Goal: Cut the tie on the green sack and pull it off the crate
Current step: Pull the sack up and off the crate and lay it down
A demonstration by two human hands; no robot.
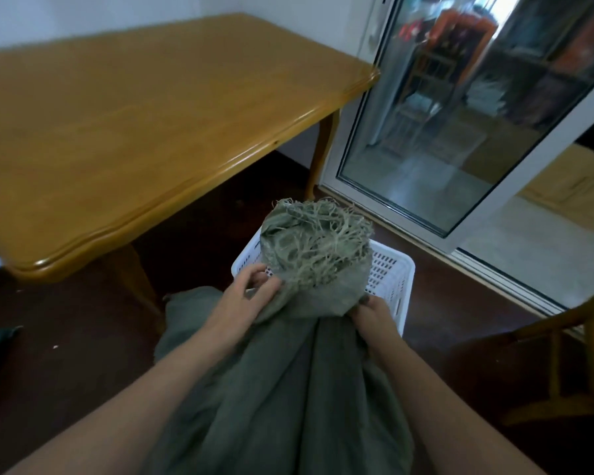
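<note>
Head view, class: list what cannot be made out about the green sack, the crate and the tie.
- White perforated plastic crate: contents and near side hidden by the frayed green woven sack.
- Tie: not visible; cut or not, cannot tell.
- Right hand: fingertips buried in sack folds.
- Left hand: grips the sack; palm hidden.
- Cutting tool: none in view.

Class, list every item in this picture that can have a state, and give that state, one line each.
green sack: bunched, frayed end up, gripped by both hands
white crate: on the floor, partly uncovered
left hand: fingers closed on sack
right hand: clutching sack
glass door: swung open
</note>
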